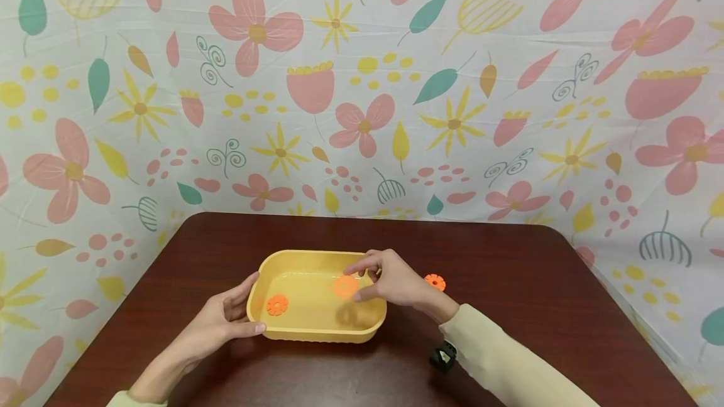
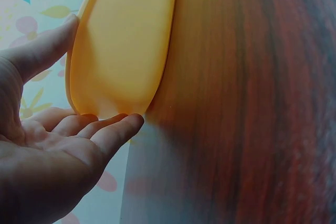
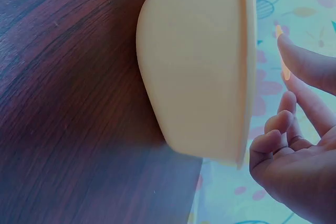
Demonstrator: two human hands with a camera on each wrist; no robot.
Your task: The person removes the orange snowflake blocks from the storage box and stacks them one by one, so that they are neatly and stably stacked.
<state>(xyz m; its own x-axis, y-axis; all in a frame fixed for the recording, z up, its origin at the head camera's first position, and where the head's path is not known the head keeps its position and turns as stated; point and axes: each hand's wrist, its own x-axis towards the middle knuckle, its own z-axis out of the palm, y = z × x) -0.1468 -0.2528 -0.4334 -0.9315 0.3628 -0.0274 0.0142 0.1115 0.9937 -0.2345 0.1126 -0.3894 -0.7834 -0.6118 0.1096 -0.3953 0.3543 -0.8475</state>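
Observation:
A yellow plastic basin (image 1: pixel 317 333) stands on the dark brown table. My left hand (image 1: pixel 217 319) grips its left end, thumb at the near rim and fingers along the end wall. In the left wrist view that hand (image 2: pixel 63 135) holds the basin's wall (image 2: pixel 123 40). Over the basin's right part, my right hand (image 1: pixel 390 278) pinches an orange flower-shaped disc (image 1: pixel 345 286), whose shadow falls on the basin floor. The right wrist view shows this disc (image 3: pixel 283 53) edge-on between thumb and finger. Another orange flower-shaped disc (image 1: pixel 277 305) lies inside the basin at the left.
One more orange flower-shaped disc (image 1: pixel 435 281) lies on the table (image 1: pixel 498 269), right of the basin and behind my right wrist. A small black device (image 1: pixel 444 357) sits by the right sleeve (image 1: pixel 498 357). Floral cloth (image 1: pixel 362 112) hangs behind the table.

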